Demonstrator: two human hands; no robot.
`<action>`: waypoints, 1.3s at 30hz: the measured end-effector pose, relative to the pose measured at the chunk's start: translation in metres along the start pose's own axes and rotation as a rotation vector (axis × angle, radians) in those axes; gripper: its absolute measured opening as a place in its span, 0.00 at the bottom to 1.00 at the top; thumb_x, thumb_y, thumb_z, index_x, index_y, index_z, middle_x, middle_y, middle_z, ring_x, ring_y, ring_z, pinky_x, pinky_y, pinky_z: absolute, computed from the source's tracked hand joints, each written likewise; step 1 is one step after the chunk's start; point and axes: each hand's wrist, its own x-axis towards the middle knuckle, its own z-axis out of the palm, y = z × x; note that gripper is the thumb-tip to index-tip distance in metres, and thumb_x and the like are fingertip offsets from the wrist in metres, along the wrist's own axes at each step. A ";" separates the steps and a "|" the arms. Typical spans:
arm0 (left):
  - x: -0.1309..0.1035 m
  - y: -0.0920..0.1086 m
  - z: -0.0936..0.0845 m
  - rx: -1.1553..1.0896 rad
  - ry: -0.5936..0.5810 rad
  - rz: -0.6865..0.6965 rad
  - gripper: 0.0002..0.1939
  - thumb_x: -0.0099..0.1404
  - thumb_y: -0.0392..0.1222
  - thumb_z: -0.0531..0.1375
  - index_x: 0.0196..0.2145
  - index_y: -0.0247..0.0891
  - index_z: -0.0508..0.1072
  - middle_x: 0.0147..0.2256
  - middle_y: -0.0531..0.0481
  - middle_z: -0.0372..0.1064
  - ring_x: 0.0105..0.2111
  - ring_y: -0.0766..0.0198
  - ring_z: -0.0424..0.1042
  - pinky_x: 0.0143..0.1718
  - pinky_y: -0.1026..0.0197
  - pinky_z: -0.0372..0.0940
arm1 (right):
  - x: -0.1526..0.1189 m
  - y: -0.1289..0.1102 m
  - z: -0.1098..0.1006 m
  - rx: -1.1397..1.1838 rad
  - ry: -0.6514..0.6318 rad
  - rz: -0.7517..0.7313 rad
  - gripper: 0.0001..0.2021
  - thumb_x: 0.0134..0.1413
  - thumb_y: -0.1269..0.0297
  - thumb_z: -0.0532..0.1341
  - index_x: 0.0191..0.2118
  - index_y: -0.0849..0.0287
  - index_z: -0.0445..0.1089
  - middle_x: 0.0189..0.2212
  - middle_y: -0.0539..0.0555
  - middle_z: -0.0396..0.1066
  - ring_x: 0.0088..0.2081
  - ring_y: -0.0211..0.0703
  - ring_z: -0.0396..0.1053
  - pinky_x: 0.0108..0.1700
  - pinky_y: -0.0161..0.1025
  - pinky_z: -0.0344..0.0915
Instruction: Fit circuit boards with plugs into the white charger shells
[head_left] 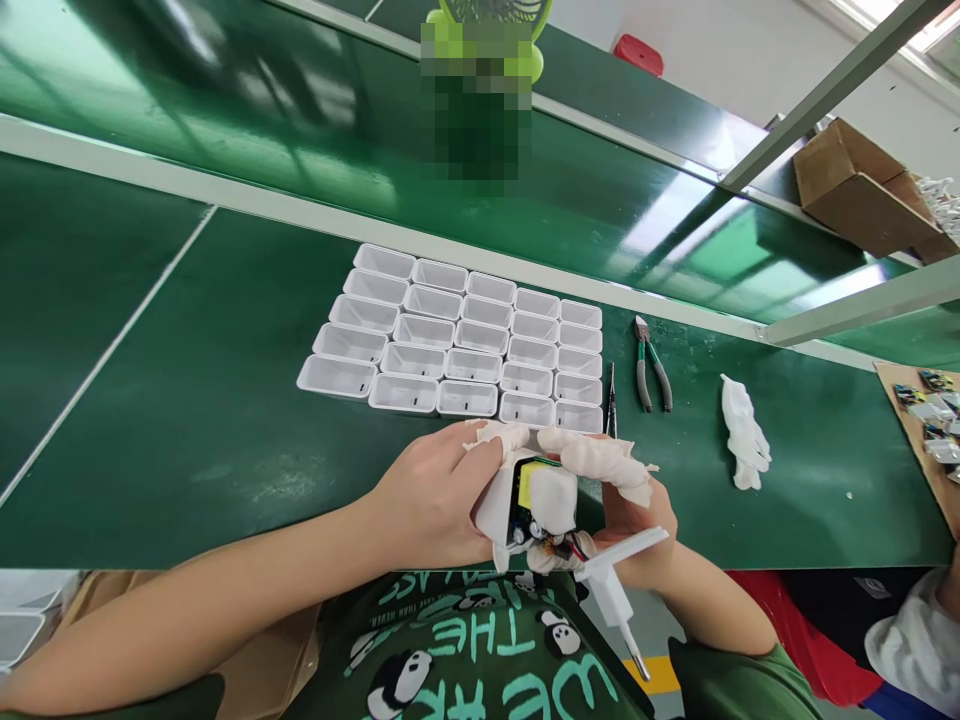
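Observation:
My left hand [435, 490], with white cloth covers on its fingertips, is closed around an open white plastic charger housing [491, 510]. A circuit board [525, 530] with a yellow transformer and small components sits at its open side, partly inside. My right hand [637, 510], its fingertips covered too, is closed about the far and right side of the board; its exact grip is partly hidden. A white plug cover [619, 585] with a metal pin hangs below the right hand, beside red and black wires [576, 548]. Just beyond both hands are rows of white trays [405, 393].
Green-handled cutters [651, 365] and black tweezers [612, 400] lie right of the trays. Farther right are a white glove [745, 435] and cardboard [919, 440] with circuit boards. A rail [300, 215] borders the green table; a cardboard box [862, 190] stands beyond it.

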 end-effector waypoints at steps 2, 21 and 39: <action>0.000 0.000 0.000 -0.013 0.000 0.019 0.07 0.62 0.40 0.58 0.39 0.42 0.65 0.25 0.51 0.67 0.25 0.58 0.71 0.31 0.59 0.72 | 0.002 -0.002 -0.002 -0.043 -0.012 -0.003 0.29 0.61 0.54 0.67 0.66 0.45 0.62 0.51 0.61 0.78 0.53 0.62 0.77 0.50 0.58 0.80; -0.018 0.049 0.019 -0.565 -0.309 -0.178 0.51 0.49 0.38 0.75 0.65 0.43 0.54 0.46 0.45 0.75 0.42 0.54 0.79 0.42 0.56 0.75 | -0.040 -0.059 -0.043 -0.339 -0.221 -0.008 0.37 0.64 0.50 0.65 0.72 0.55 0.54 0.56 0.65 0.75 0.56 0.55 0.72 0.56 0.48 0.73; -0.080 0.062 0.013 -0.135 0.169 -0.362 0.53 0.57 0.56 0.73 0.72 0.46 0.51 0.59 0.36 0.66 0.52 0.45 0.72 0.49 0.45 0.68 | -0.103 0.002 0.040 -0.098 0.178 0.333 0.28 0.58 0.63 0.68 0.63 0.55 0.67 0.40 0.55 0.77 0.35 0.44 0.72 0.43 0.43 0.75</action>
